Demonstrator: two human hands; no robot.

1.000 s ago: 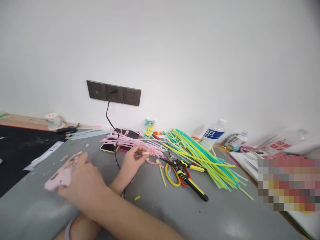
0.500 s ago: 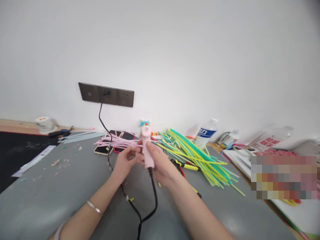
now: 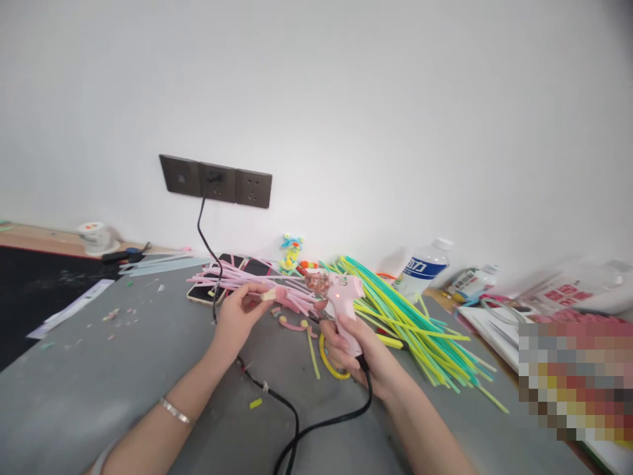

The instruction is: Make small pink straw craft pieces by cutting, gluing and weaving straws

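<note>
My right hand (image 3: 366, 346) is wrapped round the handle of a pink hot glue gun (image 3: 345, 297), whose small red light is lit. Its nozzle end points left, towards my left hand (image 3: 237, 323). Between the left thumb and fingers is a small pink and cream piece (image 3: 277, 294), too small to make out exactly. A gap separates it from the gun. Below the hands lie a curved pink strip with yellow ends (image 3: 293, 326) and a yellow loop (image 3: 324, 359), partly hidden by the right hand. The black cord (image 3: 341, 417) trails from the handle across the grey table.
Pink sticks (image 3: 237, 280) lie over phones (image 3: 200, 295) behind my left hand. Green and yellow sticks (image 3: 420, 323) spread out at right. A bottle (image 3: 424, 267), a small colourful figure (image 3: 291, 254) and a white cup (image 3: 97, 239) stand near the wall, below a socket panel (image 3: 215, 181).
The glue gun has moved right and turned from end-on to side-on, nozzle leftward. My left hand has come apart from it, and the small pink and cream piece now shows.
</note>
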